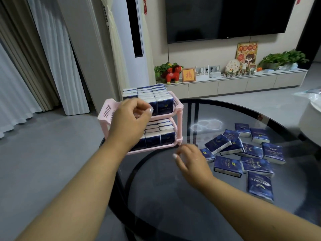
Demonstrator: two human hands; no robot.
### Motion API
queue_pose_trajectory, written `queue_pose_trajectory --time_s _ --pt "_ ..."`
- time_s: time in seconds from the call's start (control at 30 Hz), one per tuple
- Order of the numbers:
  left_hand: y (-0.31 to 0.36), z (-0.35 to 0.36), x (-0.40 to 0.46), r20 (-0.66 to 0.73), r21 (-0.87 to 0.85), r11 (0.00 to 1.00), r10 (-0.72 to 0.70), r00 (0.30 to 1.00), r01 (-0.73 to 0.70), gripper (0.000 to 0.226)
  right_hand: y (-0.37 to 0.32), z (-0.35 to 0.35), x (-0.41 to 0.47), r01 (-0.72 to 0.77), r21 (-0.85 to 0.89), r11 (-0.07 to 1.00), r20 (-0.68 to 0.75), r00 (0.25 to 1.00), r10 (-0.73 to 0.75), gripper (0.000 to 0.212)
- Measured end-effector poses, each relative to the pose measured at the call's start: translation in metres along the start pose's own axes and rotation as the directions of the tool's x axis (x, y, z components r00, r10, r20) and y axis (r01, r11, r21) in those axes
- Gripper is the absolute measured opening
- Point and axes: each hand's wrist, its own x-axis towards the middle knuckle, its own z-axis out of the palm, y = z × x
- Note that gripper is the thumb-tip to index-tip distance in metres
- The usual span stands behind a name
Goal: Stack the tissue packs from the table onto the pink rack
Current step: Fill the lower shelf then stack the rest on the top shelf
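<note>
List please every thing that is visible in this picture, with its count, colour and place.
Loose tissue packs: about eleven, dark blue, on the table's right side.
Racked tissue packs: many, exact count unclear, blue and white, filling both tiers.
Pink rack: one, two tiers, at the table's far left edge.
Glass table: one, round, dark.
Television: one, black, on the wall.
Cabinet: one, white, below the television, bearing plants and ornaments.
Curtains: pale, left.
Left hand: at the rack's upper tier.
Right hand: above the table, near the loose packs.
</note>
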Motion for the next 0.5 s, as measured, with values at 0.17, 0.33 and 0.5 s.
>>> queue_pose_trajectory --time_s 0.17,0.33,0.5 --pt "-0.027 0.060 -0.054 0.208 0.053 0.993 -0.116 0.971 0.108 0.007 0.045 -0.046 0.013 -0.312 -0.487 0.816 -0.064 0.944 0.322 0.048" --pt "-0.040 0.107 -0.086 0.455 0.198 0.967 -0.233 0.859 0.157 0.053 0.057 -0.063 0.012 -0.310 -0.599 0.738 0.239 0.811 0.534 0.052" --pt "-0.046 0.121 -0.099 0.536 0.340 0.933 -0.294 0.792 0.117 0.081 0.019 -0.052 -0.001 -0.095 -0.543 0.835 0.413 0.835 0.363 0.047"
